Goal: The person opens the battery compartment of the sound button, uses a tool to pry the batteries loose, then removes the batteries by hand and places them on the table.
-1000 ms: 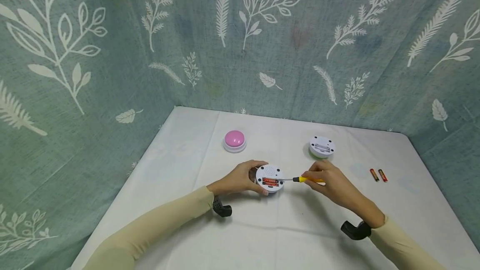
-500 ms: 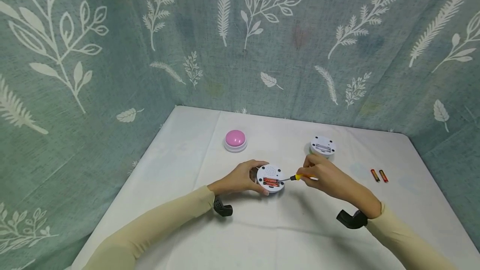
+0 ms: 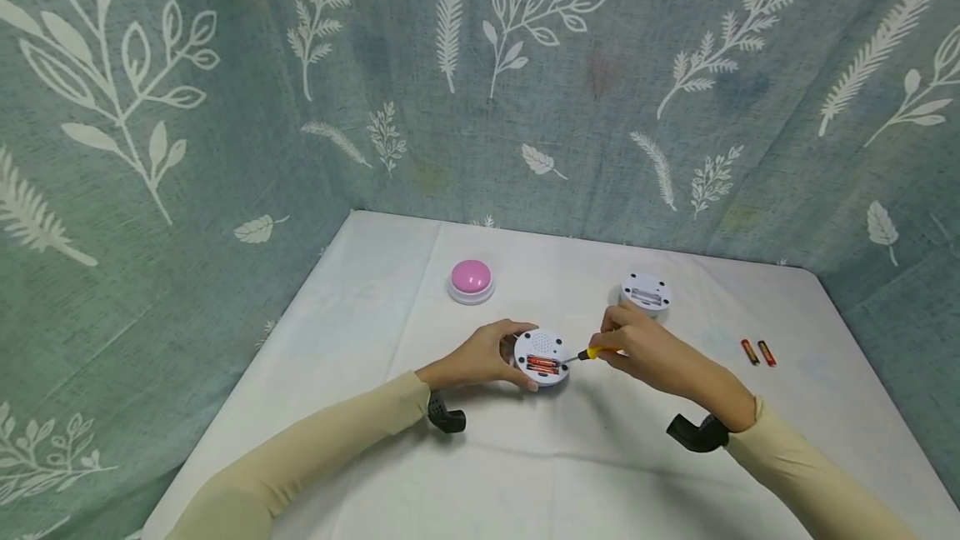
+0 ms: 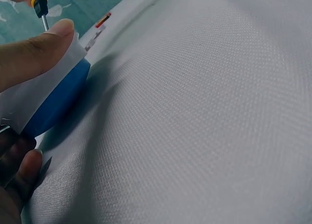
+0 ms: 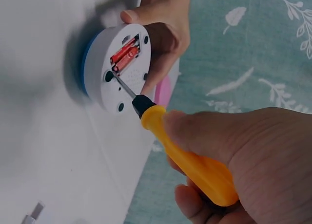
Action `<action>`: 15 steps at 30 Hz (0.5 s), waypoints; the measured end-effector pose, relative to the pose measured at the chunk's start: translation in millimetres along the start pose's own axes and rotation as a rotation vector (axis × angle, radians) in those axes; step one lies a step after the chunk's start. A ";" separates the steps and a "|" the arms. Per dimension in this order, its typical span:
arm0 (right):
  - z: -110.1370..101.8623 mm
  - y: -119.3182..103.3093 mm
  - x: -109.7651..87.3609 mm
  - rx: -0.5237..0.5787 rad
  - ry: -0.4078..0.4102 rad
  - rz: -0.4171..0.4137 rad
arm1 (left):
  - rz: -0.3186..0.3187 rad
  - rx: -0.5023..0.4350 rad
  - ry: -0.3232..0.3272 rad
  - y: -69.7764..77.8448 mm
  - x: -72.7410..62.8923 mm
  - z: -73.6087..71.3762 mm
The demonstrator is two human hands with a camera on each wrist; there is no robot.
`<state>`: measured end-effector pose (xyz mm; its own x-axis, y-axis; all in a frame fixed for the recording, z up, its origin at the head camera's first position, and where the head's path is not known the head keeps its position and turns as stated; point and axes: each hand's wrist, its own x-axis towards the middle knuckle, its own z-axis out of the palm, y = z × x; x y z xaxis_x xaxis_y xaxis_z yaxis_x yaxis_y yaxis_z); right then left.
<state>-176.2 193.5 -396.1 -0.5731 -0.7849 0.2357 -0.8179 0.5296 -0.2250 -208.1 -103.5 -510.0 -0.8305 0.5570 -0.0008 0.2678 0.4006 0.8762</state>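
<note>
My left hand (image 3: 480,359) grips a round white push-button unit (image 3: 537,342) by its rim, thumb on the near side. Its underside faces up, and a blue dome (image 4: 58,100) shows below in the left wrist view. Two red batteries (image 5: 125,54) lie side by side in the uncovered compartment. With my right hand (image 3: 660,352) I hold a screwdriver (image 5: 183,156) by its yellow handle. The thin metal shaft slants down to the compartment's edge, its tip by the end of the batteries; whether it touches them I cannot tell.
A pink push button (image 3: 471,277) stands upright behind my left hand. Another white unit (image 3: 645,291) lies upside down behind my right hand, its battery slot bare. Two loose batteries (image 3: 758,352) lie at the right on the white cloth (image 3: 465,490). A patterned curtain (image 3: 420,148) hangs behind.
My right hand has moved slightly left and up, tilting the screwdriver from nearly flat to steeper. The left hand keeps its grip on the unit, practically still.
</note>
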 end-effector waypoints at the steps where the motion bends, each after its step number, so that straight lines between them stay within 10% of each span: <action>1: 0.1 0.4 -0.7 0.012 -0.002 0.015 | 0.000 -0.003 0.005 -0.3 0.0 0.1; 15: 22.3 12.2 -21.0 0.106 0.115 0.172 | 0.010 -0.008 0.019 -0.4 -1.2 1.4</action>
<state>-173.0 209.2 -424.9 -0.7107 -0.6410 0.2898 -0.7010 0.6111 -0.3676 -206.5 -103.3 -511.0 -0.8370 0.5469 0.0170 0.2720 0.3890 0.8801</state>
